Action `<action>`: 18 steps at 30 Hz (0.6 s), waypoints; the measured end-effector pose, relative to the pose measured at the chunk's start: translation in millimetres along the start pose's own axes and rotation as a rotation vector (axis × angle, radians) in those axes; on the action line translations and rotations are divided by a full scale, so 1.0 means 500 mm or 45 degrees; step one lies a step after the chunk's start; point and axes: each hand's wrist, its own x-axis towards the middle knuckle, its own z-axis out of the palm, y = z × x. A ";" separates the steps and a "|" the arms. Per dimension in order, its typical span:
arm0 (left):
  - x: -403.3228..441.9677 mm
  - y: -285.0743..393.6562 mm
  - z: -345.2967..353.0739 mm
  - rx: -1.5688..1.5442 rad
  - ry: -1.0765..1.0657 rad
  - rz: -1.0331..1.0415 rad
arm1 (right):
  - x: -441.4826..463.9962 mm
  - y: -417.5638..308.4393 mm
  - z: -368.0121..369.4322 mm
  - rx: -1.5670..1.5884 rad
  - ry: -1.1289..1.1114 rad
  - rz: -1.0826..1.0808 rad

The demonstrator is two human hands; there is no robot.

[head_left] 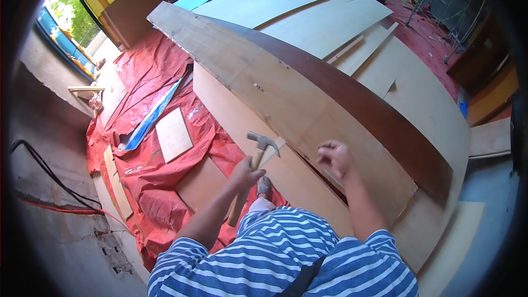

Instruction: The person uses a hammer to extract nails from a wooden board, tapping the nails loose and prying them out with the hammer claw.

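My left hand point(245, 176) is wrapped round the wooden handle of a claw hammer point(263, 142). The metal head points up and away from me, and the handle's end shows below my wrist. Over the near part of a long plywood board point(220, 49), my right hand point(334, 159) is raised with its fingers curled in. Whatever those fingers may hold is too small to make out. Small marks or bits of hardware dot the board's face. A dark reddish-brown panel point(352, 93) lies along its far side, and a pale board point(236, 115) runs along its near side.
Several light plywood sheets point(308, 22) are spread behind the boards. Red tarpaulin point(165, 187) covers the floor at left, with a loose wood piece point(174, 135) on it. Black cables point(49, 173) hang by the left wall. Metal frames point(434, 5) stand at far right.
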 end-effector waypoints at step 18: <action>0.524 -0.044 -0.105 -1.606 0.190 -0.239 | 0.384 -0.149 -0.122 -1.693 0.423 0.253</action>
